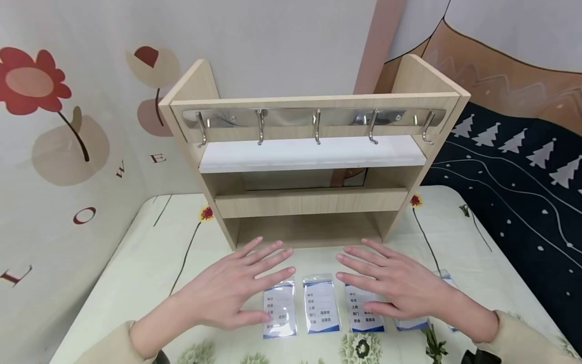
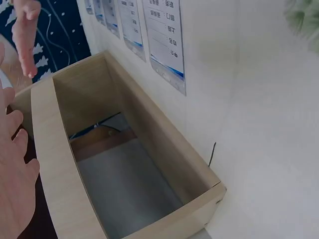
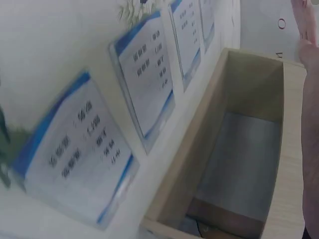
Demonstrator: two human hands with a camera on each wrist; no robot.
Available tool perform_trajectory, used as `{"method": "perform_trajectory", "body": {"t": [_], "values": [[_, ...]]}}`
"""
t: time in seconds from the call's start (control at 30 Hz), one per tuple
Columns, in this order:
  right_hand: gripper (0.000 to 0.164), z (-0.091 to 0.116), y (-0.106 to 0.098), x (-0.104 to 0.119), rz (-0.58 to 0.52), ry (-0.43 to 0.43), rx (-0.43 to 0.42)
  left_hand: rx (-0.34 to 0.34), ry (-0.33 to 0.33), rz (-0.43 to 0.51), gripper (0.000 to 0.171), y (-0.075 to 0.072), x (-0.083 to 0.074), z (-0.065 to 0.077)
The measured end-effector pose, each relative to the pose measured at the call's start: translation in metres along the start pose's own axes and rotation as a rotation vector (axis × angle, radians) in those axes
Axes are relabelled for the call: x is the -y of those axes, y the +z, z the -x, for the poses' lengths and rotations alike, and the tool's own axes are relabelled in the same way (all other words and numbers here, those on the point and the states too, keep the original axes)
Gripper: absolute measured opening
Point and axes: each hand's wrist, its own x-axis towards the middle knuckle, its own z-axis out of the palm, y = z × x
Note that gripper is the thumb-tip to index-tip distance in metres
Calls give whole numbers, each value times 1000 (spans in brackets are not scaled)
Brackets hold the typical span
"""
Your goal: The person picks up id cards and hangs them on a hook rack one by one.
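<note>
My left hand hovers with fingers spread, palm down, over the left end of a row of name badges, overlapping the leftmost badge in the head view. My right hand is held likewise on the other side, overlapping a badge right of the middle one. Both hands hold nothing. Each badge is a white card with blue edges and printed lines in a clear plastic sleeve. Just beyond the fingertips stands a light wooden rack with a metal hook rail and a white shelf.
A white floral cloth covers the surface beneath. Flower-printed curtain rises at the left and back. Dark navy fabric with white trees hangs along the right side. More badges lie partly under the right forearm.
</note>
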Motion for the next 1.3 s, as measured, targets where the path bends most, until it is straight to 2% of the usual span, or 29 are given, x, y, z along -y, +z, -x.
{"method": "perform_trajectory", "body": {"t": [0.17, 0.37, 0.57, 0.8, 0.9, 0.97, 1.03, 1.1, 1.3], "values": [[58, -3, 17, 8, -33, 69, 35, -54, -67, 22, 70, 4, -5, 7], [67, -2, 42, 22, -92, 143, 72, -99, -147, 72, 69, 15, -13, 16], [72, -2, 61, 32, -116, 167, 73, -124, -266, 112, 63, 30, -18, 32], [71, -8, 75, 36, -191, 210, 64, -148, -450, 254, 61, 45, -17, 48], [67, -12, 81, 39, -253, 251, 75, -171, -539, 372, 62, 50, -17, 54], [67, -14, 85, 42, -292, 287, 92, -214, -596, 466, 63, 53, -16, 57], [68, -17, 88, 45, -327, 323, 100, -263, -670, 553, 61, 57, -15, 60], [70, -20, 91, 48, -350, 350, 109, -309, -772, 620, 55, 59, -13, 63], [70, -34, 98, 51, -359, 387, 112, -399, -1207, 809, 30, 57, -3, 66]]}}
